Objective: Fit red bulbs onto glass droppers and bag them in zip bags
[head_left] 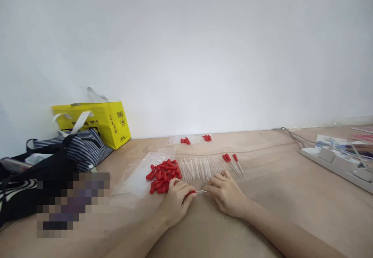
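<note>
My left hand [178,197] is closed on a red rubber bulb [190,192], just in front of a heap of red bulbs [163,174]. From that bulb a clear glass tube [201,192] runs across to my right hand [225,194], whose fingers are closed on its other end. Whether the tube sits inside the bulb is hidden by my left fingers. Beyond my hands lies a row of clear tubes [195,168]. Several droppers with red bulbs [235,157] on their tubes rest to the right of the row.
Clear plastic bags [136,178] lie left of the heap. Farther back is a bag with red bulbs and tubes [192,140]. A yellow bag [118,126], a striped bag [90,145] and a black bag [26,196] stand left. A white power strip [335,166] with cables lies right.
</note>
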Motion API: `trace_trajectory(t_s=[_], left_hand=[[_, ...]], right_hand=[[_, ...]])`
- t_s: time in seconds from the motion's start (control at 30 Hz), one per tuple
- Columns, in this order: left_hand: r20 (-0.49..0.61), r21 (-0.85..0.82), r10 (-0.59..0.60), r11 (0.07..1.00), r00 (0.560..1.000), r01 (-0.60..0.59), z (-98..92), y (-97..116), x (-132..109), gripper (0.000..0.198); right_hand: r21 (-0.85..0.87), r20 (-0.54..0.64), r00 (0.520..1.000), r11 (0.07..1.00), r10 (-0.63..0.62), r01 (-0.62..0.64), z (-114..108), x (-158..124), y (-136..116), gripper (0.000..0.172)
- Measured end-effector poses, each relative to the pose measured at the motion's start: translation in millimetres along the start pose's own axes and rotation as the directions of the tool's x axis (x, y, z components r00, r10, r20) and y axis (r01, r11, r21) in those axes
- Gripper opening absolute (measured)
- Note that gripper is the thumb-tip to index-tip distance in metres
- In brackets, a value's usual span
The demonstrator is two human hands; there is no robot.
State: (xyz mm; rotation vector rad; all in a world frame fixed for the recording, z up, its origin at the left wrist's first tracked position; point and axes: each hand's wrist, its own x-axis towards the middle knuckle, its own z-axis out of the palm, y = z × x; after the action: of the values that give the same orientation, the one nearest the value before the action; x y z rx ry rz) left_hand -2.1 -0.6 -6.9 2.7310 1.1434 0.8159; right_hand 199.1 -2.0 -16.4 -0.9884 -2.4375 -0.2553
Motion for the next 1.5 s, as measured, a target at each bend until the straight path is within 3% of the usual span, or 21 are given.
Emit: trace_trajectory(t_s=[0.1, 0.2, 0.3, 0.4, 0.47, 0.5, 0.67, 0.9, 1.0, 1.17, 1.23, 1.37, 1.5], left_hand=[[-0.068, 0.064, -0.021, 0.998, 0.997, 0.025, -2.0, -4.4, -1.8, 0.017], [-0.194, 0.176, -0.089, 0.977, 0.977, 0.124, -6.7, -11.2, -3.2, 0.026], [-0.254, 0.259, -0.183, 0.933, 0.950, 0.249, -13.9, -17.5, -3.3, 0.017], [-0.255, 0.314, -0.268, 0.886, 0.929, 0.342, -21.9, -21.8, -2.7, 0.013], [-0.237, 0.343, -0.307, 0.861, 0.922, 0.375, -26.4, -24.0, -3.1, 0.014], [-0.224, 0.357, -0.321, 0.852, 0.920, 0.384, -28.0, -24.9, -3.6, 0.015], [-0.142, 0.389, -0.362, 0.835, 0.921, 0.388, -29.6, -28.1, -6.9, 0.012], [-0.140, 0.397, -0.316, 0.850, 0.938, 0.346, -25.2, -29.2, -7.0, 0.008], [-0.145, 0.379, -0.284, 0.869, 0.948, 0.319, -24.2, -30.1, -6.2, 0.007], [-0.180, 0.284, -0.203, 0.926, 0.963, 0.248, -23.2, -31.3, -2.6, 0.011], [-0.172, 0.187, -0.145, 0.966, 0.974, 0.177, -22.4, -29.2, -1.7, 0.014], [-0.049, -0.022, -0.026, 0.999, 0.998, 0.025, -21.4, -17.2, -2.3, 0.019], [0.128, -0.145, 0.088, 0.987, 0.988, -0.069, -22.8, -3.2, -4.8, 0.015]], right_hand=[[-0.045, -0.025, 0.998, 0.997, 0.060, -0.061, 3.2, -2.2, 8.6, 0.023], [-0.069, -0.126, 0.950, 0.953, 0.285, -0.295, 5.3, -4.3, 27.7, 0.024], [-0.084, -0.220, 0.779, 0.785, 0.587, -0.614, 3.7, -7.0, 52.5, 0.024], [-0.117, -0.170, 0.581, 0.569, 0.796, -0.814, -0.3, -10.3, 72.1, 0.025], [-0.142, -0.130, 0.503, 0.486, 0.854, -0.862, -2.2, -12.2, 79.0, 0.026], [-0.151, -0.120, 0.488, 0.470, 0.865, -0.870, -2.7, -12.8, 80.8, 0.027], [-0.177, -0.091, 0.493, 0.473, 0.866, -0.863, -0.9, -13.4, 81.3, 0.025], [-0.181, -0.079, 0.508, 0.489, 0.857, -0.853, -1.1, -14.2, 82.3, 0.024], [-0.173, -0.084, 0.532, 0.514, 0.842, -0.841, -2.0, -12.5, 78.4, 0.025], [-0.143, -0.088, 0.615, 0.601, 0.784, -0.786, 1.0, -5.0, 63.6, 0.025], [-0.146, -0.074, 0.610, 0.596, 0.789, -0.790, 3.3, -1.8, 59.0, 0.026], [-0.161, -0.017, 0.581, 0.571, 0.814, -0.805, 6.5, 2.9, 55.0, 0.026], [-0.169, 0.010, 0.573, 0.567, 0.819, -0.806, 4.6, 5.3, 53.1, 0.023]])
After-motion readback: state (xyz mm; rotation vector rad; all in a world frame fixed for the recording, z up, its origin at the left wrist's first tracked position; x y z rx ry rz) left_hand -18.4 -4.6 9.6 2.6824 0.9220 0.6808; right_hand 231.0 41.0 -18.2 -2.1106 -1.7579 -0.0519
